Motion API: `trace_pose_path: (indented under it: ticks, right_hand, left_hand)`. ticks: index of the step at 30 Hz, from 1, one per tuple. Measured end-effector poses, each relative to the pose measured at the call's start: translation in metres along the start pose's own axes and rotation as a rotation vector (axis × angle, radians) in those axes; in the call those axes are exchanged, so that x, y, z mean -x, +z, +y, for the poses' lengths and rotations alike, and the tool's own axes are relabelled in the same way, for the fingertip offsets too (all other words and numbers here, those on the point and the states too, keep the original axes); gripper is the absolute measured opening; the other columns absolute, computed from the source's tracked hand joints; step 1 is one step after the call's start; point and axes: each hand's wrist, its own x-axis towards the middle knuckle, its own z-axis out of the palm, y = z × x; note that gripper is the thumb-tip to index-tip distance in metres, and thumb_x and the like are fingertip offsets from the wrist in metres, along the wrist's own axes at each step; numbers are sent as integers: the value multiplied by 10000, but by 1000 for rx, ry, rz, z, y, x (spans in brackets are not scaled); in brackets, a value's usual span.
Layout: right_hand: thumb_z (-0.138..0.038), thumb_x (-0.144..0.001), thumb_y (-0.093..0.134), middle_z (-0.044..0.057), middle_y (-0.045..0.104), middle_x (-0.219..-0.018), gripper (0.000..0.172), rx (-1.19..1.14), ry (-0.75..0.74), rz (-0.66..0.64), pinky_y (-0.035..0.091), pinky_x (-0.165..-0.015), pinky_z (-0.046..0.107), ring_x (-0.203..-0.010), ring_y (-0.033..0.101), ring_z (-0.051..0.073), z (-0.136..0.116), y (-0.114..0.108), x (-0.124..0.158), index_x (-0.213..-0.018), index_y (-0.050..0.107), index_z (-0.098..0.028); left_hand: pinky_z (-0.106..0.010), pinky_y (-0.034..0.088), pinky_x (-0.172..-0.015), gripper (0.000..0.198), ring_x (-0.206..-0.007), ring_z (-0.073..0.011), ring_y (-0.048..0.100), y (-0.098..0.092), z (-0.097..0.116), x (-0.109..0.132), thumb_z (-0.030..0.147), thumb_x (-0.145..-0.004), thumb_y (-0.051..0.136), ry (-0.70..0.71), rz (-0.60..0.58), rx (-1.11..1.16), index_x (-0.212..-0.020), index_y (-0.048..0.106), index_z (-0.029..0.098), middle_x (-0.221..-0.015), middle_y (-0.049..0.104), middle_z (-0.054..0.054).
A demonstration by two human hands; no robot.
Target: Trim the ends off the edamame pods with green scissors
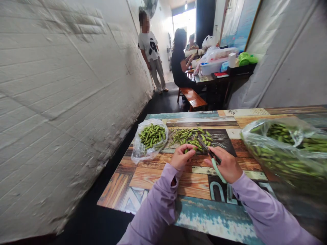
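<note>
Seen from the head camera, the person sits at a painted plank desk in lilac sleeves, with both hands over the near edge of a loose heap of edamame pods. The left hand has its grip pinched shut on a single edamame pod, fingertips curled round it so only a bit of green shows. The right hand has its grip closed round the pale-green handles of a pair of scissors, whose dark blades point away and leftward, toward the held pod. I can't tell whether the blades stand apart or together. It looks to me like the trimming step, pod ends being snipped one by one. A clean snip here calls for the pod's tip to sit steady between the blades, clear of the left fingertips. The pods look short, plump and bright green, and there is thin stalky litter among the heap just beyond the two grips. To the left of the left grip an open clear plastic bag lies on the desk holding more pods. To the right of the right grip bulges a much fuller bag. Far beyond, other people are at another table.
</note>
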Motion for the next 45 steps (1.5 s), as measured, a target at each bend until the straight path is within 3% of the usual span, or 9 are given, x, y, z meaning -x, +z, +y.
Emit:
trace_pose_path:
  ticks: [5,8,10,14,21,31,40,45]
  right_hand:
    - [-334,-821,578,76,629,-949,376,-14,-11,-4,535,-748,324,-820,635,198,-1,0,1,-1166,551,-187]
    - [-336,-814,585,79,632,-971,389,-21,-14,-22,538,-733,326,-814,633,198,-3,0,0,-1176,546,-200]
    - [-336,-808,590,83,629,-997,406,-31,-12,-41,539,-719,322,-804,628,193,-6,-1,0,-1190,539,-209]
    - [-327,-791,607,78,614,-1010,430,-65,4,-88,541,-690,310,-752,611,170,-10,-2,-1,-1200,535,-214]
    - [-323,-768,639,95,592,-1060,468,-55,0,-129,527,-813,374,-949,598,224,-13,-3,-2,-1205,531,-197]
    - [-326,-763,649,92,588,-1050,492,-48,-21,-141,516,-804,374,-911,597,220,-15,-5,-2,-1221,521,-202]
    - [-309,-770,641,82,603,-1012,458,-53,-34,-143,513,-758,344,-849,599,200,-15,-7,-3,-1207,544,-216]
    - [-315,-795,616,70,604,-985,432,-44,-30,-166,513,-726,322,-828,602,189,-16,-9,-3,-1209,541,-216]
  left_hand:
    - [-154,278,-361,386,-383,-5,420,2,3,2,371,-555,793,31,-32,-17,-758,568,134,-738,628,9]
    - [-146,270,-352,387,-371,-8,414,4,3,2,368,-562,791,56,-41,-9,-748,535,146,-653,572,50]
    - [-144,279,-355,404,-373,-7,410,4,2,2,380,-546,798,63,-26,-14,-769,556,145,-616,528,69]
    - [-142,264,-350,438,-389,-17,430,2,0,1,449,-556,777,9,-21,-23,-783,572,135,-646,579,36]
    - [-145,302,-374,405,-399,-18,435,0,-3,0,416,-572,779,25,-35,-28,-821,608,145,-677,590,32]
    - [-191,392,-458,313,-456,-52,454,-1,-8,-1,379,-630,742,151,-17,-188,-813,667,137,-686,613,1]
    - [-204,414,-527,194,-643,-131,550,-2,-5,-1,318,-659,714,224,2,-300,-764,692,156,-764,663,-39]
    - [-202,393,-510,189,-613,-125,526,0,-3,2,319,-663,712,213,3,-289,-767,698,161,-721,641,-33]
